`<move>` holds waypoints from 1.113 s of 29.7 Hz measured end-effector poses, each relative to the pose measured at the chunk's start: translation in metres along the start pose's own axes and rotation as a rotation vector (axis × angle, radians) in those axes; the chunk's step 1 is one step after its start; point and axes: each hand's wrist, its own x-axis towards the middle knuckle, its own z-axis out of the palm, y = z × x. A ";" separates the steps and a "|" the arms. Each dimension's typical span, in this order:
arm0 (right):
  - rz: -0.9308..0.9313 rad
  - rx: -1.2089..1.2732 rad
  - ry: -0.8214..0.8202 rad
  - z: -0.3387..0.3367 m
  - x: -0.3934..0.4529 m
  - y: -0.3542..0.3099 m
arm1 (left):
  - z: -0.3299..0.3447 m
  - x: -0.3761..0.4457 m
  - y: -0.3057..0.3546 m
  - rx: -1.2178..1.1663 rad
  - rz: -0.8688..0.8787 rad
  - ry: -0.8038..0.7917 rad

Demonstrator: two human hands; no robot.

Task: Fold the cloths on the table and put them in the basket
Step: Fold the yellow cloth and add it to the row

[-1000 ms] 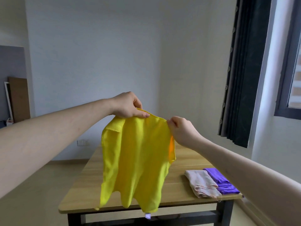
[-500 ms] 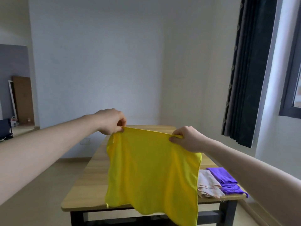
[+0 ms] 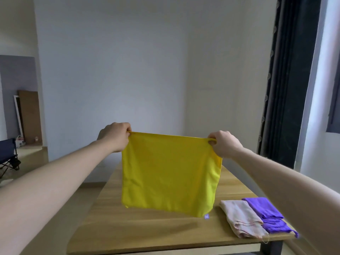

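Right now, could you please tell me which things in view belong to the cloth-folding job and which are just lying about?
Job:
yellow cloth, held up by left hand and right hand
pink cloth
purple cloth
wooden table

Lying about:
folding chair
boards against wall
dark curtain

A yellow cloth (image 3: 170, 173) hangs spread flat in the air above the wooden tabletop (image 3: 147, 234), pinched at its upper left corner by the left hand (image 3: 116, 138) and at its upper right corner by the right hand (image 3: 223, 143); a small label shows at its lower right corner. On the tabletop's right side lie a folded pale pink cloth (image 3: 242, 220) and, touching it, a folded purple cloth (image 3: 266, 212). A dark curtain (image 3: 288, 80) hangs at right.
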 end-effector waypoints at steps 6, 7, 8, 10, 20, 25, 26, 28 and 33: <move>-0.010 0.079 0.182 -0.013 0.012 0.009 | -0.018 0.012 -0.003 -0.245 0.013 0.186; -0.014 0.092 0.174 -0.014 0.008 0.011 | -0.020 0.009 -0.003 -0.262 0.030 0.172; -0.019 0.118 0.158 -0.015 0.004 0.013 | -0.021 0.006 -0.005 -0.284 0.044 0.144; -0.034 0.183 0.102 -0.014 -0.008 0.018 | -0.019 -0.010 -0.013 -0.338 0.060 0.076; -0.099 0.162 -0.422 0.027 -0.110 0.044 | 0.030 -0.143 -0.058 -0.202 0.162 -0.505; -0.156 0.110 -0.579 0.051 -0.137 0.054 | 0.042 -0.177 -0.064 -0.091 0.240 -0.634; -0.160 0.093 -0.592 0.055 -0.141 0.056 | 0.045 -0.180 -0.064 -0.069 0.249 -0.648; -0.152 0.061 -0.622 0.063 -0.148 0.058 | 0.054 -0.185 -0.067 -0.034 0.256 -0.668; -0.148 -0.018 -0.593 0.077 -0.157 0.062 | 0.067 -0.184 -0.067 -0.013 0.251 -0.676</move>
